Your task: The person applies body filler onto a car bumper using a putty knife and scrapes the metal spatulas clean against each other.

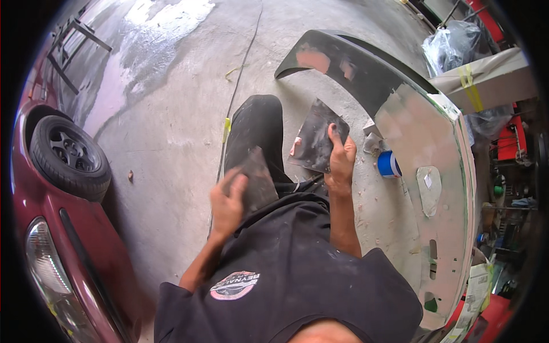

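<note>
My left hand (227, 207) grips a thin, flat putty spreader (260, 184), slightly smeared by motion, in front of my lap. My right hand (343, 155) is closed on the edge of a dark, square mixing board (318, 136), thumb on top. A lump of pink putty (295, 146) clings to the board's left edge, and paler smudges mark its face. The two flat pieces are apart. To the right, a large car bumper cover (426, 137) curves around, its dark and beige surface patched with pink filler.
A maroon car with a wheel (68, 151) and headlight (48, 257) stands on the left. Beside the bumper are a blue and white cylinder (389, 164) and crumpled paper (373, 143). A dark cable (243, 63) crosses the concrete floor. Cluttered shelves (509, 211) line the right.
</note>
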The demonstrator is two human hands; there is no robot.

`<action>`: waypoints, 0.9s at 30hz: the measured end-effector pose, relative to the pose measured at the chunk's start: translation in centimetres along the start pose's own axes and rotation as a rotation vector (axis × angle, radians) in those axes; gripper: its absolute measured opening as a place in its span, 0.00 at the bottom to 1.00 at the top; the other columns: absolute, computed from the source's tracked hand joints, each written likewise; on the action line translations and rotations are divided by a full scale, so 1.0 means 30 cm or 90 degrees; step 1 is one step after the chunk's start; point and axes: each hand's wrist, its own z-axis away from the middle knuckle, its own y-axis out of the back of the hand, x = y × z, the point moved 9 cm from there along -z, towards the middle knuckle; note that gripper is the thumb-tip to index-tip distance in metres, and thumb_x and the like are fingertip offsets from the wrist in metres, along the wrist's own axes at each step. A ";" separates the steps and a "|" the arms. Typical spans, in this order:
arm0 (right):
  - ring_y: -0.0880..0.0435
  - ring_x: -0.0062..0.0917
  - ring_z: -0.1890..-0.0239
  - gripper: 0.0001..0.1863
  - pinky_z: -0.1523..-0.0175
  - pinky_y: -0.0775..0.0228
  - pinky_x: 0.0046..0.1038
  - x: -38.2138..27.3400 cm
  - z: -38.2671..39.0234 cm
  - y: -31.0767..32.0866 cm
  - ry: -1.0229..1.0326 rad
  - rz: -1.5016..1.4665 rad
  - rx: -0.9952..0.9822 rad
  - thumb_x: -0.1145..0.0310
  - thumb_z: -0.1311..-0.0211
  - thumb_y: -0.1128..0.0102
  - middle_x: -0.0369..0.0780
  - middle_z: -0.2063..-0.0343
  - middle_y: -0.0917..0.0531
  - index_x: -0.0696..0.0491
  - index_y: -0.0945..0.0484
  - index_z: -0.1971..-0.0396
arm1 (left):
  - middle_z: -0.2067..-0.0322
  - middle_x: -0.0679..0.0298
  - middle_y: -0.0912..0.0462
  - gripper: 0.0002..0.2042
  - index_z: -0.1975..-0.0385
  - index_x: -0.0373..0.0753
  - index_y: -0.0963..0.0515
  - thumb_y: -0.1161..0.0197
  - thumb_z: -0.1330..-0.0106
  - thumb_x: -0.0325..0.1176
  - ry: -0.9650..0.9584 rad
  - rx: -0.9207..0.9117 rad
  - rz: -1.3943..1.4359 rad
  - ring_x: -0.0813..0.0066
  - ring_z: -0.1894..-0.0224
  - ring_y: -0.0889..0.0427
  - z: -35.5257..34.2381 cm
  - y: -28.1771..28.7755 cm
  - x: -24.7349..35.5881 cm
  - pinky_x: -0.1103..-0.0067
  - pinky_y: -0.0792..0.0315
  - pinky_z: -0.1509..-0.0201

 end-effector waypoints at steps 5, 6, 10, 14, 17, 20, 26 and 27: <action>0.20 0.15 0.62 0.09 0.57 0.26 0.20 0.025 0.026 0.010 -0.014 0.032 -0.011 0.68 0.29 0.41 0.34 0.61 0.17 0.58 0.21 0.57 | 0.62 0.60 0.15 0.14 0.56 0.27 0.19 0.42 0.27 0.34 0.076 0.099 0.387 0.76 0.62 0.18 -0.107 0.091 -0.028 0.79 0.25 0.56; 0.20 0.15 0.62 0.09 0.56 0.27 0.19 0.033 0.035 -0.009 -0.013 0.022 -0.023 0.68 0.29 0.41 0.34 0.61 0.17 0.58 0.21 0.56 | 0.62 0.59 0.15 0.14 0.55 0.26 0.20 0.43 0.27 0.34 0.039 0.102 0.364 0.76 0.61 0.18 -0.123 0.086 -0.005 0.79 0.25 0.55; 0.21 0.14 0.62 0.09 0.55 0.28 0.19 0.053 0.069 -0.059 -0.021 0.006 -0.011 0.69 0.29 0.41 0.34 0.61 0.17 0.58 0.21 0.56 | 0.60 0.58 0.15 0.15 0.51 0.25 0.21 0.44 0.27 0.33 -0.049 0.045 0.183 0.75 0.59 0.19 -0.101 -0.026 0.103 0.80 0.27 0.52; 0.19 0.15 0.66 0.09 0.60 0.25 0.20 0.008 0.060 -0.011 -0.004 -0.031 0.040 0.67 0.29 0.41 0.33 0.64 0.16 0.57 0.21 0.58 | 0.61 0.57 0.15 0.16 0.52 0.24 0.22 0.42 0.28 0.33 -0.090 -0.113 0.109 0.74 0.60 0.20 -0.056 -0.157 0.089 0.77 0.26 0.52; 0.15 0.23 0.67 0.11 0.61 0.20 0.26 -0.065 0.051 0.062 0.012 -0.043 0.029 0.66 0.29 0.43 0.38 0.63 0.15 0.57 0.22 0.56 | 0.61 0.58 0.15 0.16 0.55 0.25 0.20 0.40 0.29 0.36 0.087 -0.073 0.225 0.74 0.61 0.18 -0.145 -0.152 -0.062 0.78 0.25 0.54; 0.13 0.28 0.67 0.14 0.61 0.18 0.30 -0.099 0.063 0.132 0.004 -0.035 0.019 0.64 0.28 0.45 0.41 0.63 0.14 0.59 0.23 0.53 | 0.60 0.58 0.15 0.16 0.50 0.27 0.23 0.38 0.30 0.34 0.153 -0.074 0.432 0.75 0.61 0.16 -0.268 -0.187 -0.057 0.79 0.23 0.54; 0.14 0.25 0.63 0.14 0.57 0.19 0.28 -0.125 0.125 0.237 -0.016 -0.069 0.036 0.66 0.28 0.46 0.40 0.59 0.16 0.57 0.26 0.49 | 0.60 0.60 0.16 0.16 0.49 0.28 0.23 0.38 0.31 0.31 0.129 -0.136 0.423 0.74 0.62 0.17 -0.455 -0.452 -0.038 0.78 0.23 0.56; 0.13 0.27 0.62 0.14 0.56 0.19 0.30 -0.114 0.125 0.280 0.012 -0.054 0.101 0.65 0.28 0.46 0.41 0.60 0.16 0.58 0.26 0.49 | 0.59 0.59 0.17 0.15 0.49 0.27 0.24 0.38 0.31 0.31 0.129 -0.128 0.442 0.74 0.63 0.17 -0.503 -0.512 -0.071 0.77 0.23 0.58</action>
